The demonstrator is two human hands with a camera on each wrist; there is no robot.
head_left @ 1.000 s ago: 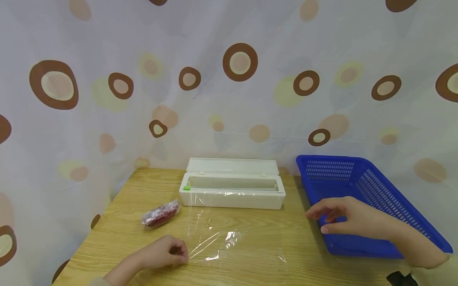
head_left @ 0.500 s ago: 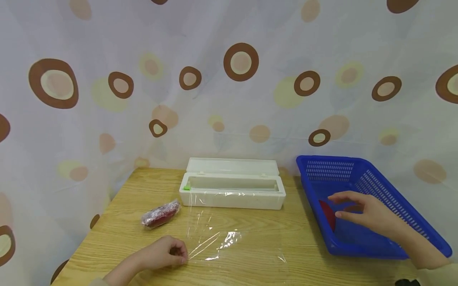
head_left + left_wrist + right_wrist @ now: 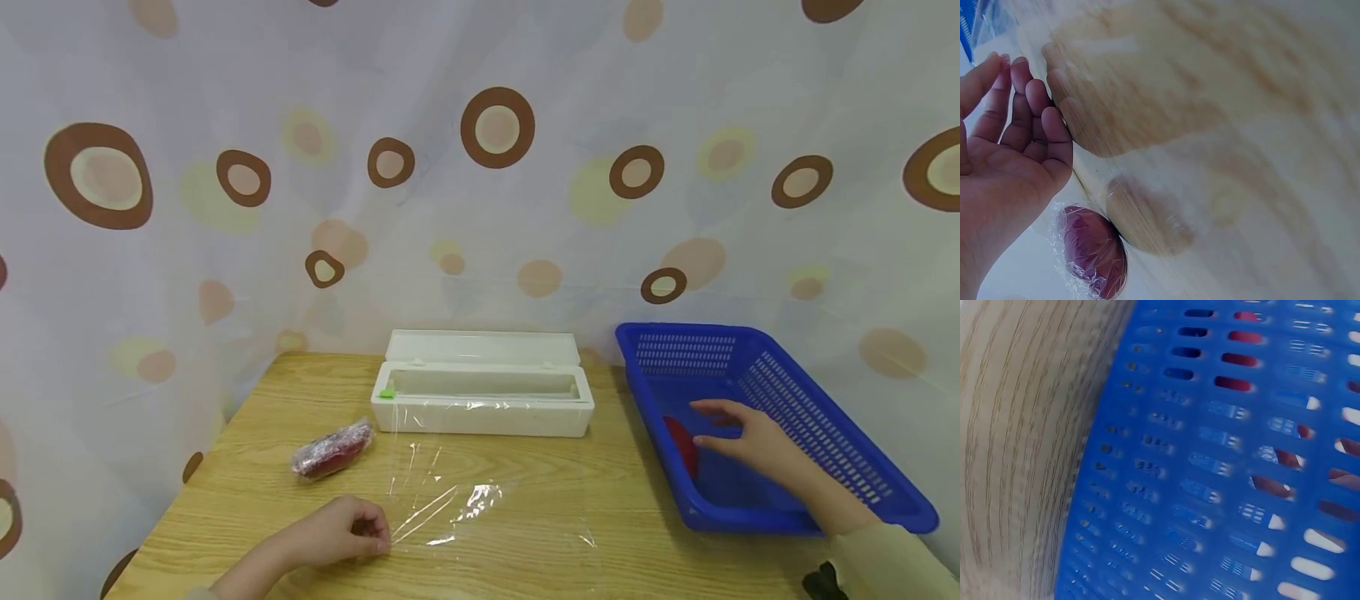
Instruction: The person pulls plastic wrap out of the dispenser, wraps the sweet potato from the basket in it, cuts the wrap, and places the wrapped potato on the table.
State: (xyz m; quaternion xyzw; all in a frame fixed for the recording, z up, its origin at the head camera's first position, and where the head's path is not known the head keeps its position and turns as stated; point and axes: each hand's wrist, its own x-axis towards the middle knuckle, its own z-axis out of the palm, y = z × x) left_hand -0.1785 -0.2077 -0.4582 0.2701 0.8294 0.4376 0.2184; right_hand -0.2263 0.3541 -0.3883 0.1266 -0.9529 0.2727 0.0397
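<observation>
My left hand (image 3: 341,531) rests low over the table, thumb and forefinger pinching the near left corner of a clear sheet of cling film (image 3: 480,500). In the left wrist view, the thumb and forefinger tips of the left hand (image 3: 1019,134) meet while the other fingers curl loosely. Reaching into the blue basket (image 3: 693,510), my right hand (image 3: 757,442) has thumb and fingers apart, just right of a smooth red object (image 3: 681,447) at the basket's left wall. Basket slots hide most of that hand in the right wrist view, with red (image 3: 1235,382) showing through.
The film runs from an open white cling film box (image 3: 483,417) with a green slider (image 3: 387,394) at the table's back. A dark red, film-wrapped item (image 3: 332,450) lies left of it. A patterned curtain (image 3: 450,208) hangs behind the wooden table (image 3: 247,475).
My right hand has moved from over the basket's left rim further right and inside it, uncovering the red object. My left hand and the film stay in place.
</observation>
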